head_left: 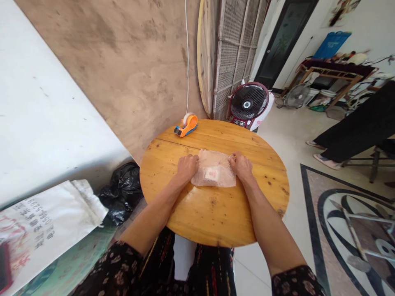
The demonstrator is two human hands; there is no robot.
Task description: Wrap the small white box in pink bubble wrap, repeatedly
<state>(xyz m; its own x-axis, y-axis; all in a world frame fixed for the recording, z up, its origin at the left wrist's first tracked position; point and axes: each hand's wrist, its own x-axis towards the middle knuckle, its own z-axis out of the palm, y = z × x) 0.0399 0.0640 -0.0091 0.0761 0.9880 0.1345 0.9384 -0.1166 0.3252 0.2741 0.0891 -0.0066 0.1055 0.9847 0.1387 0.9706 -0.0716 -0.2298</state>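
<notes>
A sheet of bubble wrap (216,158) lies on the round wooden table (212,218), with a small white box (212,174) showing on or through its near part. My left hand (187,166) is closed on the sheet's left edge. On the opposite side, my right hand (241,165) grips the right edge, fingers curled in. Whether the box is under a layer of the wrap I cannot tell. Beyond my left hand, an orange tape dispenser (189,125) with a roll of tape stands near the table's far edge.
Behind the table stands a dark red fan (249,102). Black plastic bags (126,185) and a white printed sack (52,222) are at the left. To the right, a person's legs in black trousers (354,127) show beside a folding stool. A wooden board (204,61) leans on the wall.
</notes>
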